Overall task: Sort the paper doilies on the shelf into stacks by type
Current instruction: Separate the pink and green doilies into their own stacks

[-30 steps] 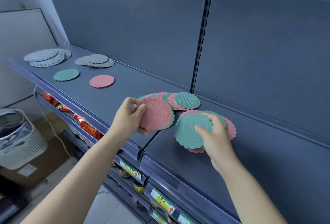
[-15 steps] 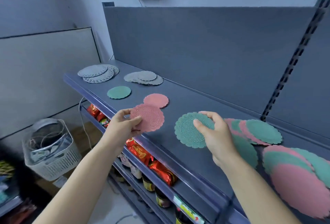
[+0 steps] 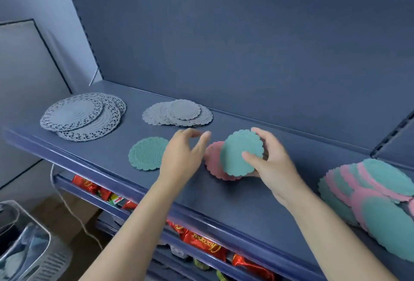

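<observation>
Right grip pinches a green doily over the pink doilies on the shelf, while the left grip hovers spread and empty beside them.

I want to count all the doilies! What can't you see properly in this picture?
- Pink doilies, head view: mostly hidden by the green doily in the right hand; their count is unclear.
- Mixed pile: cut off by the right edge.
- Left hand: fingers are motion-blurred.
- Grey stacks: overlapping, layers uncountable.
</observation>
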The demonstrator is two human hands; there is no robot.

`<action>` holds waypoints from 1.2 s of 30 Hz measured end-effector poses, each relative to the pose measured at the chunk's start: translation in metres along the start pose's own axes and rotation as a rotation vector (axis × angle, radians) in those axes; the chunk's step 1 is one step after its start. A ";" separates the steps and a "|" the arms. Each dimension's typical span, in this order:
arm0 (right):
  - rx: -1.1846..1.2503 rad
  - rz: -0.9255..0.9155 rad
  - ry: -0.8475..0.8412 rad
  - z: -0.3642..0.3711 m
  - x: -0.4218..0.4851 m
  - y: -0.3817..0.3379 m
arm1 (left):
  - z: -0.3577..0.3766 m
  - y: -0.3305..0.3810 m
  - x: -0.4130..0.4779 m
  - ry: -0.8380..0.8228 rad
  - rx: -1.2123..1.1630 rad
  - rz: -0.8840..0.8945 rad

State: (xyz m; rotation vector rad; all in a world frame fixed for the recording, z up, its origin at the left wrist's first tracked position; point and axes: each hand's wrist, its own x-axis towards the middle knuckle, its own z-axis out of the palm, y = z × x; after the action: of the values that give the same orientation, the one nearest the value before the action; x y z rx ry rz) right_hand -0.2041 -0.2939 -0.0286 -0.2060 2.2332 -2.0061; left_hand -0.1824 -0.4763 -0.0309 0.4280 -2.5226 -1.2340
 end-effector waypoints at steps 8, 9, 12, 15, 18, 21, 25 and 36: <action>-0.116 -0.013 -0.159 0.106 0.043 -0.008 | -0.070 -0.037 0.024 -0.030 -0.246 -0.004; -0.156 -0.051 -0.180 0.118 0.046 -0.010 | -0.080 -0.043 0.026 0.006 -0.220 -0.003; -0.400 -0.263 -0.234 0.145 0.052 -0.015 | -0.102 -0.061 0.031 0.103 -0.072 -0.012; -0.893 -0.473 -0.375 0.164 0.052 -0.003 | -0.102 -0.082 0.031 0.095 0.313 -0.014; -1.105 -0.475 -0.415 0.166 0.049 0.000 | -0.095 -0.090 0.025 0.041 0.507 -0.044; -1.010 -0.424 -0.438 0.147 0.041 -0.010 | -0.094 -0.082 0.023 0.083 0.534 0.032; -1.137 -0.366 -0.341 0.092 0.019 -0.015 | -0.076 -0.055 0.020 0.142 0.462 0.157; -1.165 -0.157 -0.049 -0.156 -0.056 -0.002 | 0.108 0.097 -0.076 -0.040 0.411 0.582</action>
State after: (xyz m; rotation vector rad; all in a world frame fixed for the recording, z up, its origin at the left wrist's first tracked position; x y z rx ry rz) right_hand -0.1783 -0.1315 -0.0095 -0.5186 3.0915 -0.4753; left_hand -0.1685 -0.3136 -0.0268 -0.2455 -2.6457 -0.5162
